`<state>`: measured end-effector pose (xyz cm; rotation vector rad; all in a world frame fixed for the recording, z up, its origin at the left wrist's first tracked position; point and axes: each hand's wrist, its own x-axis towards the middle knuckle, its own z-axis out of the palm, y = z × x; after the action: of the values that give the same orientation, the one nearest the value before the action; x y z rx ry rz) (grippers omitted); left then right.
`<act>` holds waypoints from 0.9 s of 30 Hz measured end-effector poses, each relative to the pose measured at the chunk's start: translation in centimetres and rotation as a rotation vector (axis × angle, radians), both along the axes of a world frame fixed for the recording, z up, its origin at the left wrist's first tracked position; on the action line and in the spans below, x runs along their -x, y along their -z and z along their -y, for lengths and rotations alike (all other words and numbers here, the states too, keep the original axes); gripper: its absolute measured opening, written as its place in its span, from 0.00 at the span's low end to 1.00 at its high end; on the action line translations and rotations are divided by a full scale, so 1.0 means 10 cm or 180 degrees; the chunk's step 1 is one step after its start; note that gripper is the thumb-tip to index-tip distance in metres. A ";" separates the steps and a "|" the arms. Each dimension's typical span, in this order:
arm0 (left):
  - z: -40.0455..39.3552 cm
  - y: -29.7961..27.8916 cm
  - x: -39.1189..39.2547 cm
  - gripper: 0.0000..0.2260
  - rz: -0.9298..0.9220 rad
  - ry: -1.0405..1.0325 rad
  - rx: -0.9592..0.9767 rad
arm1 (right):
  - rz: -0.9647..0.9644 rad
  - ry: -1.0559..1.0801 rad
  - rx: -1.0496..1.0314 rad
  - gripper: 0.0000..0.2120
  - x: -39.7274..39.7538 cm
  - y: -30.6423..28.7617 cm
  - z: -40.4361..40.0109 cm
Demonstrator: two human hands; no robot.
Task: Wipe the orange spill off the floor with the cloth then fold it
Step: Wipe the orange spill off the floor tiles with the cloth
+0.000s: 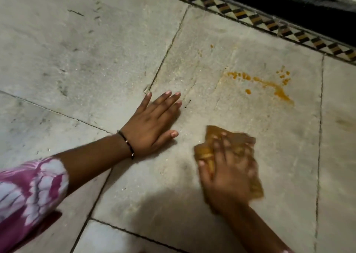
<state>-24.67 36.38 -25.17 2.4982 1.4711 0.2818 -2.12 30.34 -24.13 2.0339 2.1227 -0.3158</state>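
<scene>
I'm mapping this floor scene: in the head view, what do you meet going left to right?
Pink patterned sleeve → wrist bracelet → left hand flat on the floor → right hand pressing the cloth → orange spill.

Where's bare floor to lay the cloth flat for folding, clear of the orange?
Bare tile lies between the left hand and the spill, and on the tile nearer than the right hand pressing the cloth. Far right by the patterned border is spattered.
</scene>
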 end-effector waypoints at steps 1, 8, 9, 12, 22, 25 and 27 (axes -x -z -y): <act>-0.13 -0.01 -0.05 0.32 0.0039 0.0038 0.0011 | -0.0125 -0.0418 -0.0079 0.32 0.16 0.00 -0.08; -0.92 -0.05 -0.18 0.35 -0.0207 0.0373 -0.0119 | -0.0455 -0.0320 -0.0300 0.30 0.43 0.07 -1.38; -0.99 -0.04 -0.18 0.36 -0.0325 0.0597 -0.0162 | -0.0455 -0.0264 -0.0359 0.30 0.39 0.08 -1.38; -1.14 0.03 -0.26 0.37 -0.0483 0.0845 -0.0194 | -0.0386 -0.0598 -0.0393 0.31 0.09 0.06 -0.97; -1.01 0.22 -0.35 0.41 -0.0525 0.0330 0.0044 | -0.0085 0.0992 -0.0527 0.33 -1.57 0.03 -0.92; -0.99 0.22 -0.36 0.41 -0.0487 0.0296 0.0000 | -0.0162 0.1646 -0.0683 0.30 -1.45 0.04 -1.67; -1.00 0.22 -0.37 0.41 -0.0469 0.0301 0.0018 | -0.0139 0.1488 -0.0588 0.29 -1.26 0.04 -2.06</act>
<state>-20.99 46.35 -27.37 2.6239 1.3976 0.0786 10.45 50.95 -24.48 2.6448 1.7285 -0.2337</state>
